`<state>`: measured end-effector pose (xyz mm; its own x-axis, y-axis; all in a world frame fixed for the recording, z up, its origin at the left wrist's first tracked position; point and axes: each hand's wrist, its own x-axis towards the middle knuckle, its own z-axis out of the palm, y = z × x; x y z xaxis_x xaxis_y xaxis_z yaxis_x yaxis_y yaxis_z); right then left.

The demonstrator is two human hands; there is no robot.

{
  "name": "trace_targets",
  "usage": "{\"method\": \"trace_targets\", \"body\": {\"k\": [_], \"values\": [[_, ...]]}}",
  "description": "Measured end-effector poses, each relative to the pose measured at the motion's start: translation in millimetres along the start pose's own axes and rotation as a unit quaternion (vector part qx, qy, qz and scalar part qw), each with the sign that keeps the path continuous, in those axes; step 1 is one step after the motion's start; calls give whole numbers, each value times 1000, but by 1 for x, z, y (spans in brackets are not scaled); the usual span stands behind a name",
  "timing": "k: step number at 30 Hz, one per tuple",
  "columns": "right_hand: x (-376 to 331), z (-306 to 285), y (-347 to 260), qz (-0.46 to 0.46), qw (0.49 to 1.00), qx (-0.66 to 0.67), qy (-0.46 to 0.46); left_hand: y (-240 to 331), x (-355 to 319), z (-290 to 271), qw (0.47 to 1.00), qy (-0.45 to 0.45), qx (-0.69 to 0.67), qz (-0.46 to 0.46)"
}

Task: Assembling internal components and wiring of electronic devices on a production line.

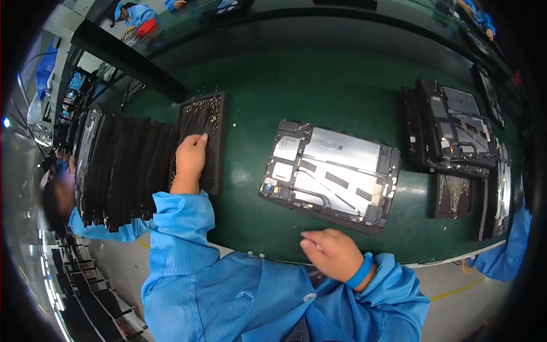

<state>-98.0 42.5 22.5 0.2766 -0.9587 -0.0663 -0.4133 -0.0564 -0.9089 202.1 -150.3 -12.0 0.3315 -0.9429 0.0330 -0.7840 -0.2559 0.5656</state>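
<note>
Green conveyor belt is carrying an opened tablet; left hand is being pressed fingertips-down into the screw tray, right hand being kept loosely curled, empty, near the tablet.

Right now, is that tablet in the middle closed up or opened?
Opened. The tablet lies flat on the green belt with no back cover: its silver plate, dark strips and small boards show.

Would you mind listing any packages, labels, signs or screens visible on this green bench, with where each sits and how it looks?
No packages, signs or lit screens show.
Open tablet: bench centre, face down, rectangular black frame, silvery plate inside with white label patches and black tape strips.
Stacked tablets: right, dark, backs open.
Screw tray: under the left hand, black, gold specks.
Right hand: at the near edge, loosely closed.
</note>
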Motion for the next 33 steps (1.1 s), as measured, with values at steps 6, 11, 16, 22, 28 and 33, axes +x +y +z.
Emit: {"method": "trace_targets", "body": {"k": [6, 11, 16, 22, 28, 33], "values": [[15, 10, 8, 87, 985, 43, 140, 40, -23, -25, 989, 22, -138, 36], [26, 9, 16, 226, 931, 186, 217, 75, -57, -32, 908, 55, 57, 412], [39, -10, -2, 220, 943, 240, 64, 90, -88, -31, 846, 16, 29, 532], [60, -24, -25, 184, 945, 272, -1, 97, -111, -30, 820, -11, -6, 573], [44, -29, -22, 317, 884, 338, -66, 93, -134, -12, 824, -72, -22, 561], [27, -21, -2, 342, 830, 430, -99, 95, -163, 13, 833, -136, -84, 530]]}}
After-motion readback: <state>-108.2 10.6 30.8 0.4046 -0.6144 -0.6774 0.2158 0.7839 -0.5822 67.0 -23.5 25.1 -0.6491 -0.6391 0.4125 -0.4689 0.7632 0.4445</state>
